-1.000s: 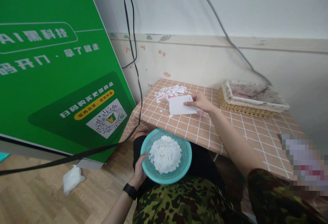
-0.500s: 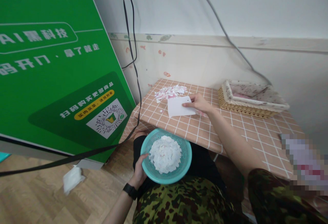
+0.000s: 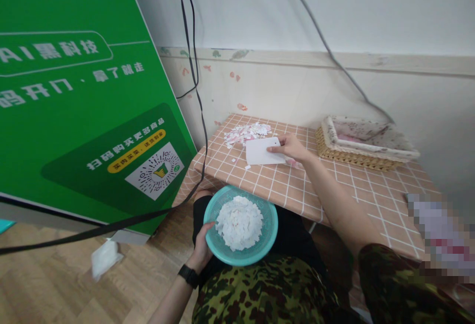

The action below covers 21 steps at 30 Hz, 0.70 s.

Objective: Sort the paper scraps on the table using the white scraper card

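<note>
My left hand (image 3: pixel 204 243) grips the rim of a teal plastic colander (image 3: pixel 269 237) at its left side, over my lap. Inside it lies a mound of white paper scraps (image 3: pixel 239 222). Above the table, my right hand (image 3: pixel 291 147) pinches a flat white scraper card (image 3: pixel 261 152) by its right end, near a small hole. Just behind the card, a heap of white and pink paper scraps (image 3: pixel 247 132) is spread on the checked tablecloth (image 3: pixel 285 185). A few loose bits sit around the card, and some pinkish ones show under my right hand.
A wicker basket (image 3: pixel 356 158) with a cloth lining stands at the table's right rear. To the left rises a green cabinet (image 3: pixel 92 131), with a black strap (image 3: pixel 203 131) hanging in front. A white plastic bag (image 3: pixel 106 258) lies on the floor. A grey cable (image 3: pixel 334 62) runs down the wall.
My right hand and the white card have shifted slightly right and away from me, and a small scrap now shows at the card's lower left corner. The colander and my left hand stay put.
</note>
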### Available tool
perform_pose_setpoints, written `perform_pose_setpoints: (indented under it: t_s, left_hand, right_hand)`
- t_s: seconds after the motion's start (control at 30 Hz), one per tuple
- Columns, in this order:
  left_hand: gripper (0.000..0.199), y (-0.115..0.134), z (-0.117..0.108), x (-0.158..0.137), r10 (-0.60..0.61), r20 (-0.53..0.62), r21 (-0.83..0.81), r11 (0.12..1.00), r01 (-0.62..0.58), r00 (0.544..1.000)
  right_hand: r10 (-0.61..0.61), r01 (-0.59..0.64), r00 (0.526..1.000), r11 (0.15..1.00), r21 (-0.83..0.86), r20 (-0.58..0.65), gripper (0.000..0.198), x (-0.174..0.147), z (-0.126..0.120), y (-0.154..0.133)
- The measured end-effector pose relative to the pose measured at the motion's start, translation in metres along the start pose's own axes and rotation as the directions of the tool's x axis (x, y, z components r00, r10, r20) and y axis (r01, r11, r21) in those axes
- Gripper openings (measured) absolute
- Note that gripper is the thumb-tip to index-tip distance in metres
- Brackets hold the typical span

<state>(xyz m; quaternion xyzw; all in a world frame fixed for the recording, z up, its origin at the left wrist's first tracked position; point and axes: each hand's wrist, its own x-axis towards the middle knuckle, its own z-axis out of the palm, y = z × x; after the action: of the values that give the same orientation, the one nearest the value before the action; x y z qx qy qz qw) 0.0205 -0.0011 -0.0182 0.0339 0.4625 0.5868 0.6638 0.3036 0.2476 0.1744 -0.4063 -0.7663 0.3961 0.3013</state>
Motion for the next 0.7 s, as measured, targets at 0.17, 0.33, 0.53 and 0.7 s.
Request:
perform_pose_setpoints:
  t_s: [0.17, 0.33, 0.53, 0.7]
  left_hand:
    - [0.017, 0.000, 0.000, 0.000, -0.006, 0.017, -0.006, 1.000, 0.006, 1.000]
    - [0.017, 0.000, 0.000, 0.001, -0.007, 0.012, -0.002, 1.000, 0.007, 1.000]
    - [0.017, 0.001, 0.002, -0.001, 0.001, -0.006, -0.003, 1.000, -0.001, 1.000]
    - [0.021, 0.001, 0.003, -0.002, -0.009, 0.007, -0.012, 1.000, 0.009, 1.000]
  right_hand:
    - [0.018, -0.018, 1.000, 1.000, -0.012, -0.023, 0.033, -0.002, -0.006, -0.003]
    - [0.023, -0.026, 0.998, 0.998, 0.055, 0.051, 0.035, -0.003, 0.006, -0.006]
    - [0.008, -0.001, 0.999, 0.988, 0.153, -0.045, 0.041, 0.004, 0.032, 0.000]
    - [-0.008, 0.019, 0.998, 0.986, 0.168, -0.064, 0.039, 0.009, 0.047, 0.007]
